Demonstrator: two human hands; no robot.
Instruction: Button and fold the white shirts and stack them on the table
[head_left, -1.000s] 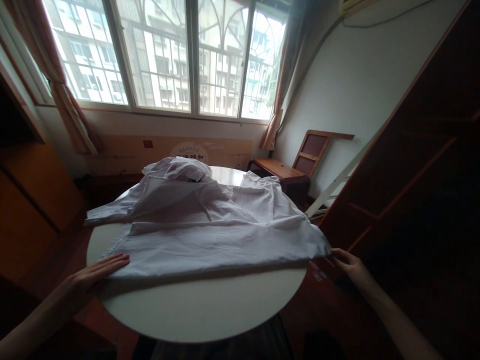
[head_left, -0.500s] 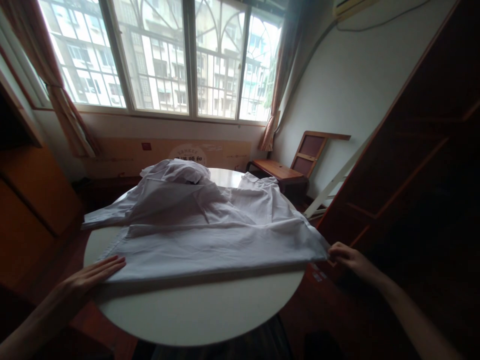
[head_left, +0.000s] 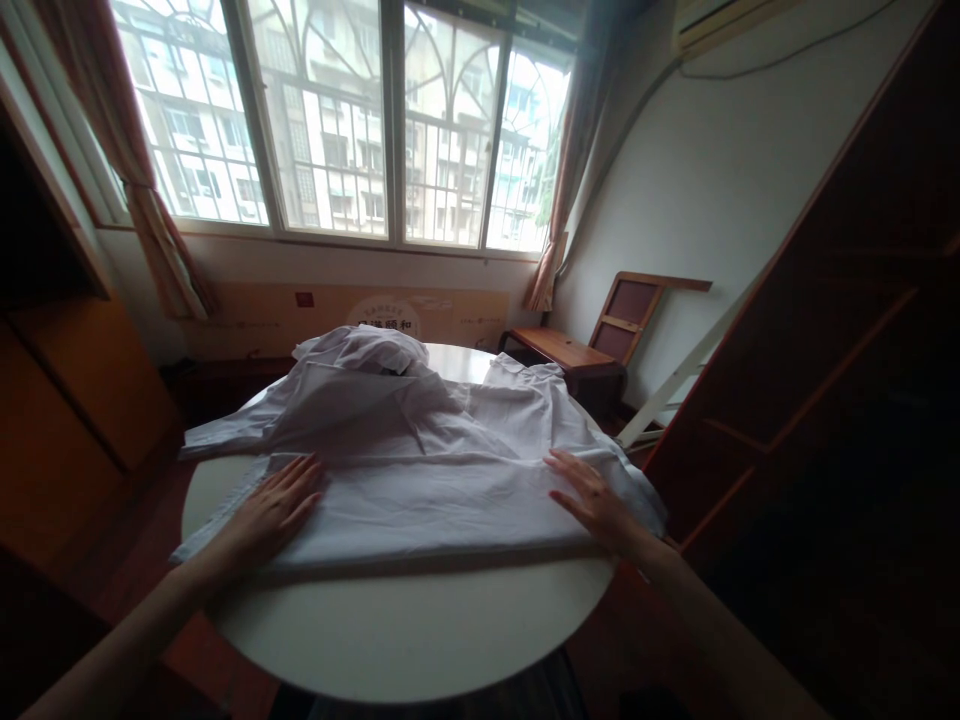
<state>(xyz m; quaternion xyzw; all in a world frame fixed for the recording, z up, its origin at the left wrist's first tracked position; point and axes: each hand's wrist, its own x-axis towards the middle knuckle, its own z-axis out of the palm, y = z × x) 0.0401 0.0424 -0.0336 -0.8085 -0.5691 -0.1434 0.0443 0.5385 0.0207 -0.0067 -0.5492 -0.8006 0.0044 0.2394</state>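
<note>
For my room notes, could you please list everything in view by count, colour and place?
Garment: 1, white, spread on table
Table: 1, white, centre
Window: 1, white-framed, back wall
Buildings: several, pale, outside
Curtains: 2, pinkish-brown, flanking window
Printed panel: 1, tan, below window
Wooden furniture: count unclear, brown, beyond table, right
Slatted frame: 1, white, right of furniture
Panelled woodwork: 1, dark red, right
Cabinet: 1, orange-brown, left
Wall unit: 1, cream, top right
Cable: 1, dark, upper right
Left hand: 1, bare, on garment, left
Right hand: 1, bare, on garment, right
</note>
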